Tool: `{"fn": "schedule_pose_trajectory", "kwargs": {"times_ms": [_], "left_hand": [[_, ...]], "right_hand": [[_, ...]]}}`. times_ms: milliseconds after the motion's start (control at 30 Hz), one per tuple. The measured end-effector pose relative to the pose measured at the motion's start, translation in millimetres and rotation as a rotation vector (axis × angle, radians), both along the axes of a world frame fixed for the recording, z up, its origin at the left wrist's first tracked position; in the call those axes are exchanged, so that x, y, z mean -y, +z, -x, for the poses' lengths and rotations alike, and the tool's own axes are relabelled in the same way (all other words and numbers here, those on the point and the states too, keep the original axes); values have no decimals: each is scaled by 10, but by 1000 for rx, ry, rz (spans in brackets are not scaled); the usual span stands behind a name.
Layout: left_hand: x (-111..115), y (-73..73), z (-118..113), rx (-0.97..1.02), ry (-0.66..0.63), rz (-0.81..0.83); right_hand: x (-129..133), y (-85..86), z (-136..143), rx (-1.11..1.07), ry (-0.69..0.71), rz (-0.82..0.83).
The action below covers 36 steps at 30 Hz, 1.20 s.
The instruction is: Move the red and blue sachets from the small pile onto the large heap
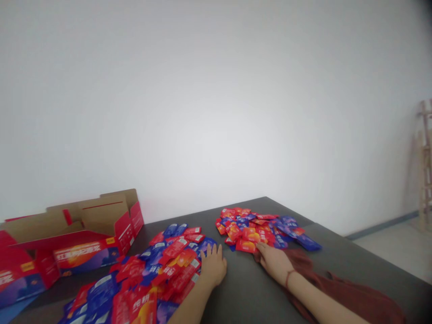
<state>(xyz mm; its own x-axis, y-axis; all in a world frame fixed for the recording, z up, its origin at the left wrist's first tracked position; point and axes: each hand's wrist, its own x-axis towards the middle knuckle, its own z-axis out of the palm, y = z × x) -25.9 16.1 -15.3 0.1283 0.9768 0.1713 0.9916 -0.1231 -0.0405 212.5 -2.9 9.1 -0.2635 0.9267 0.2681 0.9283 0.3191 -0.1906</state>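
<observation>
My left hand [214,264] has its fingers spread and rests at the right edge of a large heap of red and blue sachets [177,249]. Nothing shows in its grasp. Over at the smaller pile of red and blue sachets [236,220], my right hand [275,263] has its fingers together at the corner of a red sachet [245,245] on the near side, seemingly pinching it. The thumb is partly hidden. A brown-red cloth [344,288] lies under this hand and forearm.
Open red cardboard boxes [126,229] with printed fronts stand on the left of the dark table [243,292]. A white wall [216,112] rises behind the table. At the far right, a blurred wooden rack or ladder [424,180] stands by the wall.
</observation>
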Motion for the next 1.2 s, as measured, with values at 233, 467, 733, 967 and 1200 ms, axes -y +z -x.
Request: {"fn": "schedule_pose_trajectory", "kwargs": {"times_ms": [233, 467, 733, 967, 1200], "left_hand": [[35, 155, -55, -74, 31, -107], [60, 9, -578, 159, -311, -63], [419, 156, -527, 116, -338, -66], [743, 286, -513, 65, -203, 29], [834, 344, -580, 85, -332, 52]], "right_hand": [[56, 71, -20, -43, 83, 5], [41, 42, -51, -67, 137, -2], [15, 28, -131, -333, 115, -74], [-91, 58, -234, -538, 3, -155], [5, 31, -155, -268, -22, -12]]}}
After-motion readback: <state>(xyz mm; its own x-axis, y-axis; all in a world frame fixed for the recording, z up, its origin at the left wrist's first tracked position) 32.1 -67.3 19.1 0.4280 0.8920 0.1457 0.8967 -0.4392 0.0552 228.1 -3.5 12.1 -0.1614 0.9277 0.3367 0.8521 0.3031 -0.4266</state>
